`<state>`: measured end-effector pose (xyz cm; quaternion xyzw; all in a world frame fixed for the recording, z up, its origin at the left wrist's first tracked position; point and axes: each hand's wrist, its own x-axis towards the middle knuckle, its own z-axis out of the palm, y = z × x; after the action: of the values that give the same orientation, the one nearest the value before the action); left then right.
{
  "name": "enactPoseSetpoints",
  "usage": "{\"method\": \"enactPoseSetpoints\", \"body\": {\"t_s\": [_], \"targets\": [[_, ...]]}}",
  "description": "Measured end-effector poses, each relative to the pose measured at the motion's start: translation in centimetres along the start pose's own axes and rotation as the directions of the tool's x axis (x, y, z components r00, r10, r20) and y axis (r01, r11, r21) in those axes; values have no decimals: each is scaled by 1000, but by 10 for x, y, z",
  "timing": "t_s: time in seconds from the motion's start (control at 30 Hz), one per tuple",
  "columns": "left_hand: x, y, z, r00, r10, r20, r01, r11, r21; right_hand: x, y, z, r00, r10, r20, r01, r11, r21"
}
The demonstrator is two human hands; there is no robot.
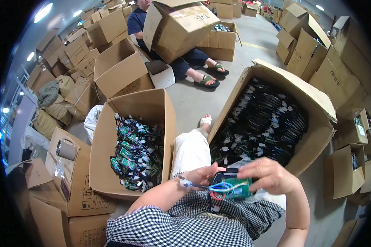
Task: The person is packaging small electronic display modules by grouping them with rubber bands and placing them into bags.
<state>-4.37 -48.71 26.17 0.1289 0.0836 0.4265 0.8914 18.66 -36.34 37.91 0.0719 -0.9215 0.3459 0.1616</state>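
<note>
Above my lap, my left hand (205, 173) is closed on the edge of a rounded black plastic case (219, 176). A green circuit board (242, 189) lies against the case. My right hand (270, 175) has its fingers curled at the board's right edge; its fingertips are partly hidden and slightly blurred. Blue, white and red wires (221, 188) loop from the board toward a clear-white connector (186, 182) beside my left wrist. In front to the left, a carton (99, 152) holds many wired green boards (130, 153). The right carton (317, 138) holds black cabled units (272, 117).
A brown tape roll (66, 150) rests on a carton (79, 177) at the left. Ahead, a seated person (137, 22) handles a large carton (181, 31). Stacked cartons (107, 29) line the left side; more cartons (344, 173) stand at the right.
</note>
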Motion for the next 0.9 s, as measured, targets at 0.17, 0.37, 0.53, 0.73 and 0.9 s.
{"method": "enactPoseSetpoints", "body": {"t_s": [0.17, 0.37, 0.53, 0.73, 0.9], "targets": [[19, 22, 4, 991, -16, -135, 81, 869, 488, -32, 63, 11, 982, 97, -163, -72, 986, 154], [60, 31, -9, 926, 245, -289, 26, 720, 694, -59, 104, 10, 770, 391, -504, -21, 805, 593], [96, 19, -6, 952, 230, -200, -32, 727, 686, -45, 124, 39, 501, 774, -387, -137, 513, 848], [119, 29, -1, 918, 262, -298, -27, 790, 612, -47, 140, 44, 417, 637, -648, -311, 770, 557], [101, 38, -19, 884, 282, -374, 98, 670, 736, -75, 155, 57, 325, 710, -624, -120, 686, 718]]}}
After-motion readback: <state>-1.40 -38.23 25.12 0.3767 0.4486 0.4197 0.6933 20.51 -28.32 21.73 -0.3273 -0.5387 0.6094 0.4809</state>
